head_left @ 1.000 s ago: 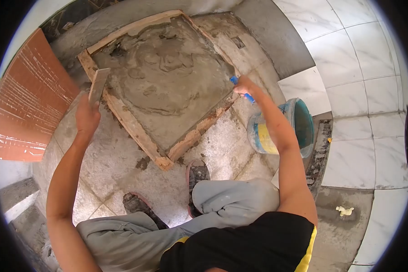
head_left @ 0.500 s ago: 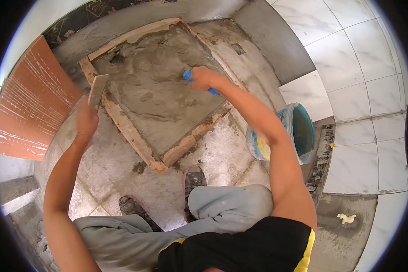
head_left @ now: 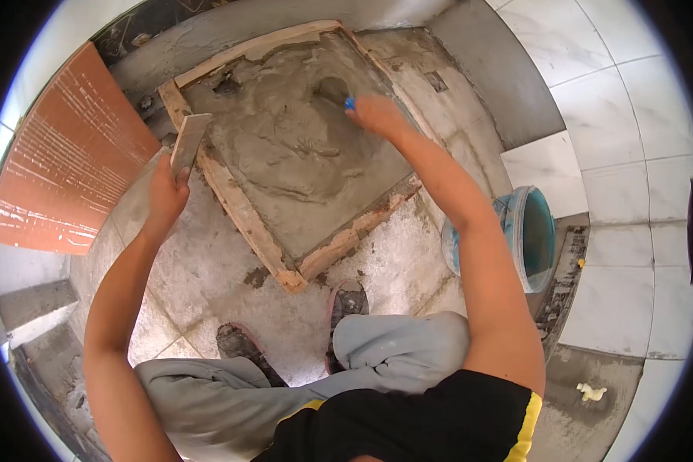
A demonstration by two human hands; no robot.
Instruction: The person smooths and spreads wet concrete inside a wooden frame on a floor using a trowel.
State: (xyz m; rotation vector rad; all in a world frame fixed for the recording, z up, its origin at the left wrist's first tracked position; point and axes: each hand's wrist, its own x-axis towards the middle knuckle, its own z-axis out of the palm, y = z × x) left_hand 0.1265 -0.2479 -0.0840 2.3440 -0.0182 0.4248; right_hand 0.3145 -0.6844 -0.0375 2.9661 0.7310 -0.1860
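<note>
Wet grey mortar (head_left: 285, 169) fills a four-sided wooden frame (head_left: 242, 208) on the floor, its surface ridged and swirled. My right hand (head_left: 379, 117) is closed round the blue handle of a trowel (head_left: 350, 103) over the far right part of the mortar. The trowel's blade, coated grey, blends with the mortar near a dark hollow. At the frame's left side, my left hand (head_left: 169, 192) grips the lower end of a flat pale strip (head_left: 190, 142), which points up and away from me and overlaps the frame's edge in this view.
A blue-green bucket (head_left: 537, 239) lies tipped beside my right arm. An orange-brown panel (head_left: 69, 162) leans at the left. Marbled white tiles (head_left: 616, 300) cover the right wall, with a pale pipe fitting (head_left: 591, 393) below. My shoes (head_left: 348, 308) stand close to the frame's near corner.
My right hand has moved slightly up and right, and the trowel has turned. The mortar's surface looks wetter and more churned. My left hand still holds the strip; the whole view has shifted.
</note>
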